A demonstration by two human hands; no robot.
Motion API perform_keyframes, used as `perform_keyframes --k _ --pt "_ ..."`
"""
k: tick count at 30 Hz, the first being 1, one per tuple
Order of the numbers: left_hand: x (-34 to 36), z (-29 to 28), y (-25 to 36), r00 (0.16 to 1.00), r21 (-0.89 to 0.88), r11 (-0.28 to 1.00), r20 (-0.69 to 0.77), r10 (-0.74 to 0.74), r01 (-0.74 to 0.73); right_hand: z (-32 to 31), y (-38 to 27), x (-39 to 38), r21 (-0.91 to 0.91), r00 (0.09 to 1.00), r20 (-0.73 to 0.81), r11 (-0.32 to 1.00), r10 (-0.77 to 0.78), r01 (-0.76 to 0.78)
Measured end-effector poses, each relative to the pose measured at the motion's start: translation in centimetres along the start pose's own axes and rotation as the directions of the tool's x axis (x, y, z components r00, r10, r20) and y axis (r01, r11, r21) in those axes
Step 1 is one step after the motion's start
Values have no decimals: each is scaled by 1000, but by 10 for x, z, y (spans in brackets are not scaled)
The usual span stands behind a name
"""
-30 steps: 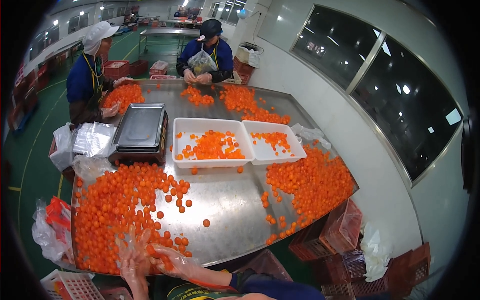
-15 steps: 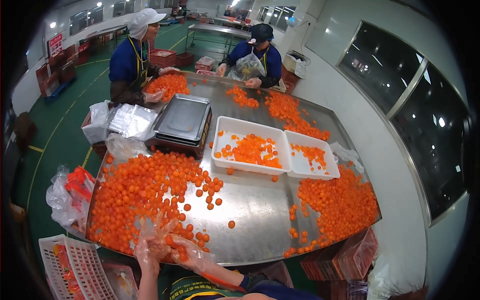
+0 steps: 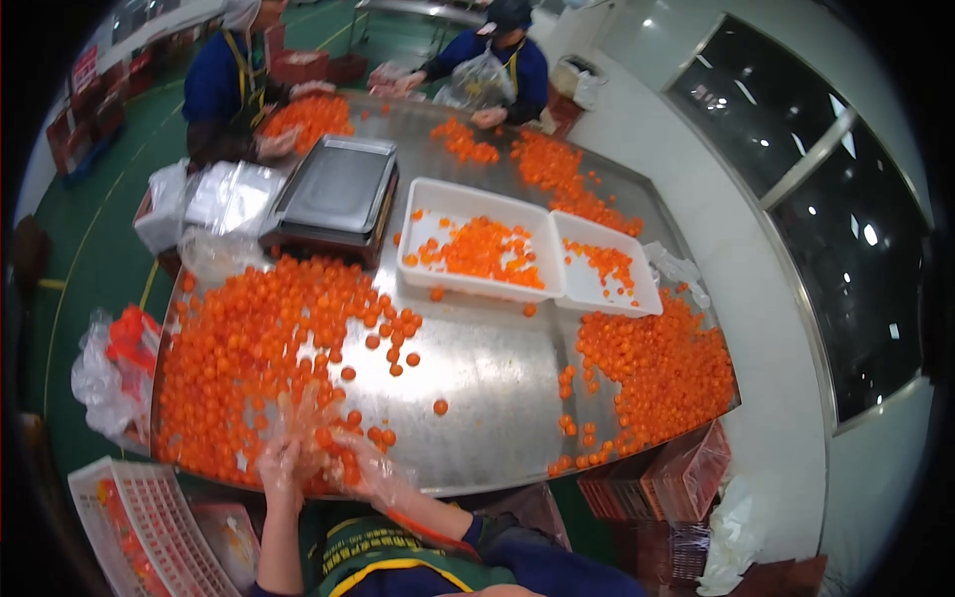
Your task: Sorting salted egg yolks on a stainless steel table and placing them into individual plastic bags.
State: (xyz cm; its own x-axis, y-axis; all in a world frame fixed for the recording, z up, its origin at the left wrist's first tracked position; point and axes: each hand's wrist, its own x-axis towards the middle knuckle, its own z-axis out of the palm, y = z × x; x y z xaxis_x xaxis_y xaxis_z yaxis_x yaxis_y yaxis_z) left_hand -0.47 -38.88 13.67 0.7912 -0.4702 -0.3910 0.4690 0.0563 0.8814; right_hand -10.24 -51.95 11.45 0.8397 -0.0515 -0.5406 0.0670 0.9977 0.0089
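Note:
My left hand [image 3: 282, 456] is closed on a clear plastic bag [image 3: 303, 416] at the near left edge of the steel table [image 3: 487, 388]. My right hand [image 3: 363, 468], in clear plastic, is beside it with small round orange fruits [image 3: 341, 446] in its fingers, against the bag. Around both hands lies a large pile of the same fruits [image 3: 229, 368]. Another pile [image 3: 657, 358] is at the right. Two white bins [image 3: 477, 289] hold some fruits, next to a scale with a metal tray [image 3: 338, 189].
Two co-workers, one at the far left [image 3: 219, 90], another opposite [image 3: 507, 70], handle fruit. Bags [image 3: 239, 194] lie by the scale. A white basket [image 3: 119, 527] and red crates [image 3: 667, 468] stand below the near edge. A wall with windows [image 3: 846, 259] is at right.
The view has shifted, moving the scene right, then upward in the picture. My hands remain together at the pile's near edge. The co-worker opposite has moved their hands apart around a bag.

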Motion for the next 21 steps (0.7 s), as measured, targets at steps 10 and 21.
perform_keyframes --k 10,21 --pt "25 21 1 995 100 990 39 97 -101 19 -19 8 -130 977 -65 972 -203 193" --pt "14 9 -3 986 88 990 137 99 -112 28 -3 -8 -553 957 81 786 -279 276"
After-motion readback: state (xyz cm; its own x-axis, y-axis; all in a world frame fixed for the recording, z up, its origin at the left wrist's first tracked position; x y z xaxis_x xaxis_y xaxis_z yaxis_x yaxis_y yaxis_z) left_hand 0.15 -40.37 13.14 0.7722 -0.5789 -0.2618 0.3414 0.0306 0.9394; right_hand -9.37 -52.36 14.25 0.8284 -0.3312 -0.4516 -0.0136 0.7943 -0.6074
